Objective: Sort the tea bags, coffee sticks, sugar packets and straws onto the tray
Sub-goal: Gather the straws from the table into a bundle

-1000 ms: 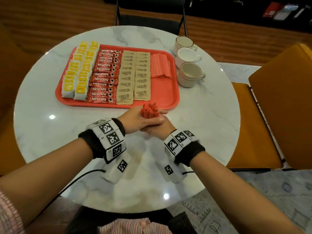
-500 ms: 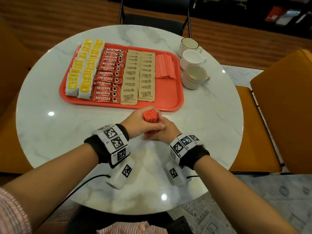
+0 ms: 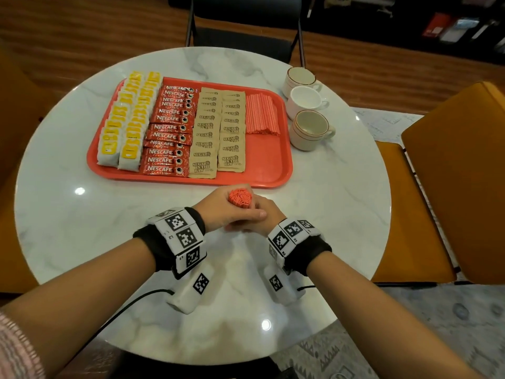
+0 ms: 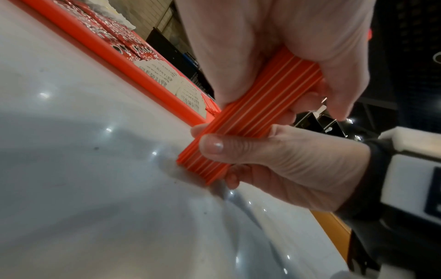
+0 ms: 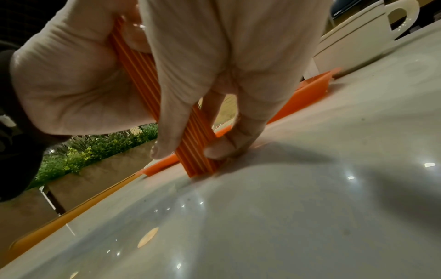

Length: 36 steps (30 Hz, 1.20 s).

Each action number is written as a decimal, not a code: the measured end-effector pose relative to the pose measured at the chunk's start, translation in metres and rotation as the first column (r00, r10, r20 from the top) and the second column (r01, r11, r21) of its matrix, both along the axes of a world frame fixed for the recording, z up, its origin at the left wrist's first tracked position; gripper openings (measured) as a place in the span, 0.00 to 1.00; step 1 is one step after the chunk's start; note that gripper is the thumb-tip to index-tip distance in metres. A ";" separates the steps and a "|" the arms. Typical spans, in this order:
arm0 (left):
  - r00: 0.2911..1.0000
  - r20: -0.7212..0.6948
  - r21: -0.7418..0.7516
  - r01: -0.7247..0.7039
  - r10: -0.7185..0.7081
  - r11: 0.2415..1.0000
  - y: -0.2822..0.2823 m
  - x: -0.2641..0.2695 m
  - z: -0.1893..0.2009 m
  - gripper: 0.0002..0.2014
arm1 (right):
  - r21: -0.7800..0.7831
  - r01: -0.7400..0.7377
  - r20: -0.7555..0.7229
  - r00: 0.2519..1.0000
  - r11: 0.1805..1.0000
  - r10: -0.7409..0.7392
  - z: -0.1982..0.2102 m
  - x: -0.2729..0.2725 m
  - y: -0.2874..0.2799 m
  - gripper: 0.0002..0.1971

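Note:
A bundle of red straws [image 3: 240,197] stands upright on the marble table, just in front of the red tray [image 3: 273,165]. My left hand [image 3: 222,210] grips its upper part. My right hand [image 3: 261,214] wraps the lower part. The left wrist view shows the bundle [image 4: 257,113] with its lower ends on the tabletop and the right hand's thumb [image 4: 212,145] across it. On the tray lie rows of yellow tea bags [image 3: 128,119], red coffee sticks [image 3: 169,132], brown sugar packets [image 3: 218,132] and a block of red straws [image 3: 261,113].
Three cups [image 3: 310,129] stand in a line right of the tray; one cup [image 5: 358,37] shows in the right wrist view. An orange chair [image 3: 451,187] is at the right and a black chair [image 3: 243,36] beyond the table. Bare tray floor lies below the straw block.
The bundle has gone from leaning toward the tray to standing upright, and its top ends look more level. Both hands keep their hold in about the same spot.

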<state>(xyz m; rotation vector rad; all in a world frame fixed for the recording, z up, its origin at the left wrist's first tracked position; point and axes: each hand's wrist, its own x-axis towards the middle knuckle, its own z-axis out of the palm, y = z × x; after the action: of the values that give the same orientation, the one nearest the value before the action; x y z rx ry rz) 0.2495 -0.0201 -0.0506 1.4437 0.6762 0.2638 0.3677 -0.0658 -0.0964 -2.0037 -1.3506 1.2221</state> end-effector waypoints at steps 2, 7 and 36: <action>1.000 -0.014 0.018 -0.023 0.024 1.000 0.007 0.007 0.001 0.12 | 0.026 -0.007 0.016 1.000 1.000 0.007 0.004 0.000 0.000 0.13; 0.993 0.007 -0.075 -0.121 0.122 0.990 0.041 0.038 0.019 0.09 | 0.175 0.067 -0.040 0.997 0.982 -0.061 0.033 0.013 0.010 0.20; 0.840 -0.517 0.010 -0.183 0.161 0.983 0.115 0.128 0.002 0.12 | -0.331 0.176 0.364 0.930 0.927 -0.046 0.028 0.081 0.099 0.18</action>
<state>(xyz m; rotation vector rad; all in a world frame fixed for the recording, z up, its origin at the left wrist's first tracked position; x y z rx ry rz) 0.3775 0.0947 -0.0481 1.4242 1.2495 -0.0089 0.4490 0.0331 -0.0684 -2.6236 -1.2031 1.1623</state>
